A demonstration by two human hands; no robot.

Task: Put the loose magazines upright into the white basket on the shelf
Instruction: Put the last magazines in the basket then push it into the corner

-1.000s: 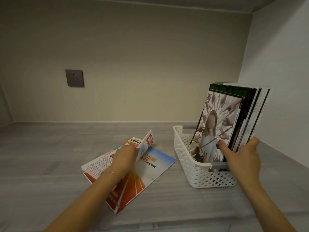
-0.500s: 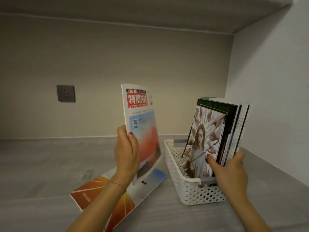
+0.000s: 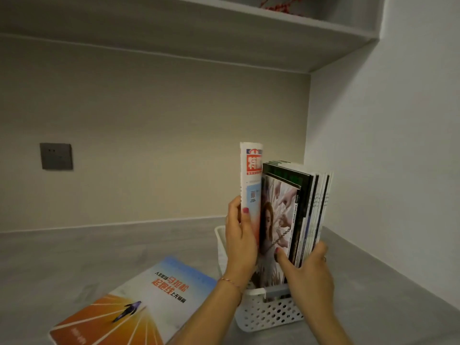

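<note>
The left hand grips a magazine upright at the basket, just left of the stack standing inside; the right hand pinches that stack's near edge. Most magazines look filed. One orange magazine lies flat on the shelf, still to go.

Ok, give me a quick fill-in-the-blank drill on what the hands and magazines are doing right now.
1. The left hand grips a magazine with a ____ masthead, holding it upright.
2. The right hand holds the upright magazines in the ____ basket.
3. One orange-and-blue magazine lies ____ on the shelf, left of the basket.

Missing words: red; white; flat
</note>
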